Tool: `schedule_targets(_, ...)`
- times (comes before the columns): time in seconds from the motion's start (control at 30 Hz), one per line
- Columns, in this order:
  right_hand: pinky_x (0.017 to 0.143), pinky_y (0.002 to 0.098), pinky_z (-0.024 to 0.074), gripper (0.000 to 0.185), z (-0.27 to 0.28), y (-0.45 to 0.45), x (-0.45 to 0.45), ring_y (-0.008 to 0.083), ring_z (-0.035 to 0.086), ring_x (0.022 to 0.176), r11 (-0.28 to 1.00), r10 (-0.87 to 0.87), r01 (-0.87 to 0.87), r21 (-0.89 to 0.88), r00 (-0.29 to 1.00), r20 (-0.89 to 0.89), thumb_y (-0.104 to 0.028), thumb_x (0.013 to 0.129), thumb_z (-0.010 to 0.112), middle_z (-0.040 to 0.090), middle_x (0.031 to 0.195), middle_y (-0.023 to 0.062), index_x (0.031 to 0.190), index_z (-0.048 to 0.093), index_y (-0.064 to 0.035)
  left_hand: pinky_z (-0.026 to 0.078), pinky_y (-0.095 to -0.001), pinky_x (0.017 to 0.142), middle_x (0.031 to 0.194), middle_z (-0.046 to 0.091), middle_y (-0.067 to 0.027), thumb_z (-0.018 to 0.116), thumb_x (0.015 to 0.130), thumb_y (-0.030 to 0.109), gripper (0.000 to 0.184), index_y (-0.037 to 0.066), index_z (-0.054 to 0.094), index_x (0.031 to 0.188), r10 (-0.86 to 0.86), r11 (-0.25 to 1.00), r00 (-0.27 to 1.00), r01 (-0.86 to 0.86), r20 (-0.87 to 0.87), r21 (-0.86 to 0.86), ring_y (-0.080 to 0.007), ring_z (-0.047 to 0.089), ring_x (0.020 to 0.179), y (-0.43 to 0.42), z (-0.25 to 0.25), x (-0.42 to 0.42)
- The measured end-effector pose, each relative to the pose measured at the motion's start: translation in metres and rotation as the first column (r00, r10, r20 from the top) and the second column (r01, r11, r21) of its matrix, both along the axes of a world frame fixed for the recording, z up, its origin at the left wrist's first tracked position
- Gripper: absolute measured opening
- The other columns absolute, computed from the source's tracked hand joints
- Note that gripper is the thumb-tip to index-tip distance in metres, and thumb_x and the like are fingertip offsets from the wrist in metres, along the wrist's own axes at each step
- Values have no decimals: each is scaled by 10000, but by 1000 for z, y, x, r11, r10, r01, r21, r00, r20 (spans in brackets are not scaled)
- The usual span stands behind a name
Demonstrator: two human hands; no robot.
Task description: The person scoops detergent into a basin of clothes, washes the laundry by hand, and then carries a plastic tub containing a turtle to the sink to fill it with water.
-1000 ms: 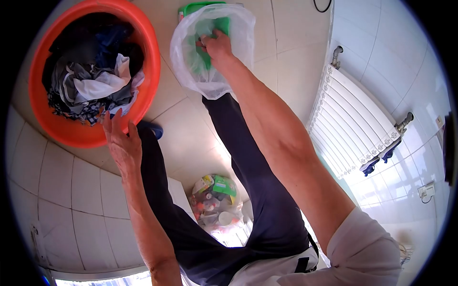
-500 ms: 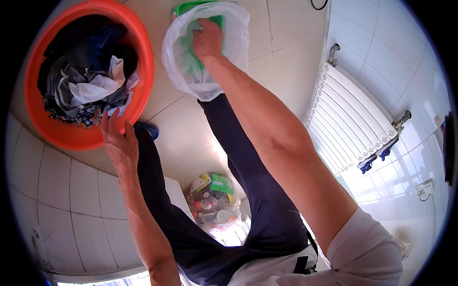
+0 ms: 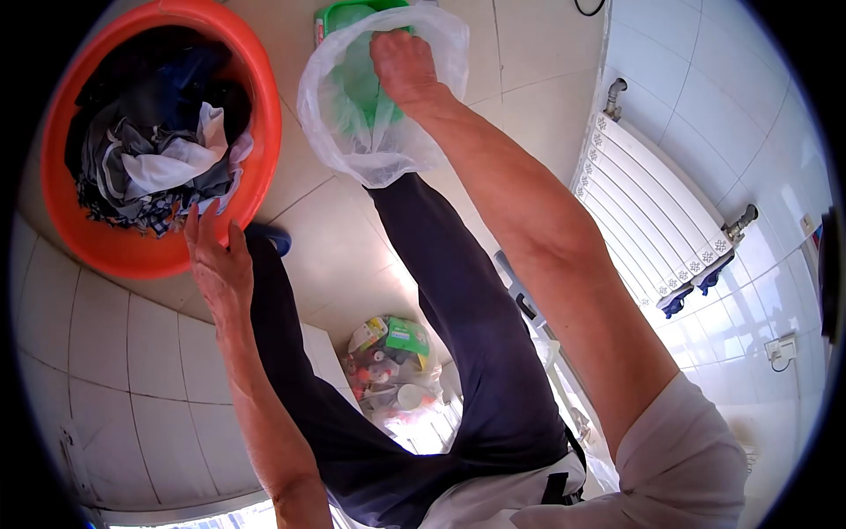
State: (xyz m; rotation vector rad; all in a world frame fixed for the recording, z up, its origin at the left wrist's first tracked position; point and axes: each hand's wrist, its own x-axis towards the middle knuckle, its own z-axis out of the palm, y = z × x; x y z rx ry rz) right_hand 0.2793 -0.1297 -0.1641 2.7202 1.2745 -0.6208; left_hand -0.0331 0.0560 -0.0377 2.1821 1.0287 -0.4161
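My left hand (image 3: pixel 220 260) has its fingers spread near the lower right rim of an orange basin (image 3: pixel 264 167), with nothing held. Dark, grey and white clothes (image 3: pixel 167 163) lie in the basin. Toward the top, my right hand (image 3: pixel 404 66) is over the opening of a translucent white bag (image 3: pixel 388 163), its fingers curled; whether something is in them I cannot make out. The bag lines or covers a green container (image 3: pixel 339 16), whose rim shows at the top left of the bag.
A white radiator (image 3: pixel 648 212) is on the tiled wall at the right, with dark blue items under it. Between my legs, a clear bag (image 3: pixel 397 370) of mixed packaging stands on the floor. A dark slipper (image 3: pixel 273 238) shows beside the basin.
My right hand has risen out of the bag's middle and moved to its upper right edge, with the fingers now curled. My left hand has hardly moved.
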Motion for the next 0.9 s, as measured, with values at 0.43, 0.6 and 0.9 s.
schedule_targets(0.43,726,445,613,105,-28,-12,-67,414,732,795,877,-476,480,-19,862,-174,-46,862,687,745,850,227,857,762,27,502,-499,1065,1457,544,-276,610,1015,171,359,26,646,1341,1,999,999,-3,-36,-46,-445,544,1339,1,2,4)
schedule_targets(0.6,645,380,643,136,-47,-29,-74,314,760,739,417,-793,900,127,429,-432,37,933,644,724,793,212,858,703,132,501,-495,1067,1445,557,-273,607,1015,166,357,33,646,1344,-28,999,999,28,-18,-46,-441,555,1325,-1,-2,3)
schedule_targets(0.9,740,351,688,193,56,-16,-56,291,755,787,-140,-708,980,-145,-201,-677,6,1026,568,687,922,201,1006,636,186,500,-492,1067,1414,582,-275,608,999,146,362,31,646,1340,-33,998,999,34,19,-50,-442,559,1318,-7,-1,8)
